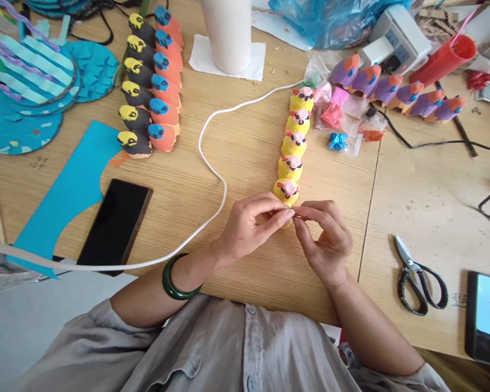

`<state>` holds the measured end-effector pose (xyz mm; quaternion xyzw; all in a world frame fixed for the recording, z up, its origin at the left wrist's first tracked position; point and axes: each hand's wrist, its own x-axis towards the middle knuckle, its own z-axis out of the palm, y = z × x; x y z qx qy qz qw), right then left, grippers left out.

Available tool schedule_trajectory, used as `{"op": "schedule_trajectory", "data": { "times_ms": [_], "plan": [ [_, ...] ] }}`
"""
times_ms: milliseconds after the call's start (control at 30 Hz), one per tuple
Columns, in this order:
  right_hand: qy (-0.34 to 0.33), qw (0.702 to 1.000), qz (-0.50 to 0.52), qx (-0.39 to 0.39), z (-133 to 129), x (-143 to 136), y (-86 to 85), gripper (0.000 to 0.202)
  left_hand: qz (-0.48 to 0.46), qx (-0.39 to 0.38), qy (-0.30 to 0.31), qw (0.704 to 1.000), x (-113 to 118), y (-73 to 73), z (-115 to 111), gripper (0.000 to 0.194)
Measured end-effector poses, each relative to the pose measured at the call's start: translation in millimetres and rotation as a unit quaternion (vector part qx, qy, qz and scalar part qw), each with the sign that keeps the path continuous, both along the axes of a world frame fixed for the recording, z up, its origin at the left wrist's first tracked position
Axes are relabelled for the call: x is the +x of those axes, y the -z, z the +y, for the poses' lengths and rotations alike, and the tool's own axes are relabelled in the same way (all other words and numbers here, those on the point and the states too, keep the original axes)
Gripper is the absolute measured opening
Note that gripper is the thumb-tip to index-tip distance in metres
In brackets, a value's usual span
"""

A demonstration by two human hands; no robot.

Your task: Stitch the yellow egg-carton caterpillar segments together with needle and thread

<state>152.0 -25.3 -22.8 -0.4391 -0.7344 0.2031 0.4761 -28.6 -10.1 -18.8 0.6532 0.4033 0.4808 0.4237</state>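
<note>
A row of yellow painted bumps (pixel 296 142), like an egg-carton strip with pink clay faces and dark features, runs away from me down the middle of the table. Over its near end, my left hand (pixel 255 220) and my right hand (pixel 324 234) meet fingertip to fingertip. Both hands are closed in a pinch. Something tiny and dark seems to sit between the fingertips, too small to name. The nearest bump is partly hidden behind my fingers. Beyond the strip's right side lie small bags of coloured clay (pixel 332 111) and a blue clay lump (pixel 337 141).
Black-and-yellow (pixel 136 90) and orange-and-blue strips (pixel 163 81) stand left; a purple strip (pixel 396 90) lies far right. A white cable (pixel 200 218) crosses the table. Around are a phone (pixel 115 220), blue sheet (pixel 67 190), scissors (pixel 418 277), white cup (pixel 227 35) and power strip (pixel 400 41).
</note>
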Motion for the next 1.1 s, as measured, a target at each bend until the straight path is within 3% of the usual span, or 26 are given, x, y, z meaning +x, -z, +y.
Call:
{"op": "schedule_trajectory", "data": {
  "times_ms": [267,567,667,767,900,1033,1100],
  "plan": [
    [-0.014,0.999,0.022,-0.025,-2.0,0.5,3.1,0.030,0.024,0.015,0.014,1.000,-2.4,1.2,-0.4,0.024],
    [-0.005,0.994,0.083,-0.069,-4.1,0.5,4.8,0.011,0.002,-0.018,0.013,1.000,-1.1,-3.0,-2.1,0.028],
    [0.005,0.991,0.096,-0.091,-5.1,1.2,4.7,0.019,-0.006,-0.032,0.005,0.999,-1.1,-3.5,-1.9,0.027],
    [0.025,0.985,0.129,-0.113,-5.8,1.5,4.2,0.006,0.001,-0.039,-0.012,0.999,-1.5,-4.6,-1.2,0.029],
    [0.033,0.980,0.124,-0.155,-5.1,1.6,2.3,0.029,0.011,-0.044,-0.039,0.998,-2.0,-6.1,-0.1,0.032],
    [0.054,0.971,0.157,-0.175,-3.3,0.6,0.2,0.025,-0.005,-0.052,-0.050,0.997,-1.4,-4.8,0.1,0.027],
    [0.051,0.966,0.164,-0.193,-2.7,0.0,-0.5,0.034,-0.019,-0.048,-0.047,0.998,-1.1,-3.6,0.2,0.023]
  ]
}}
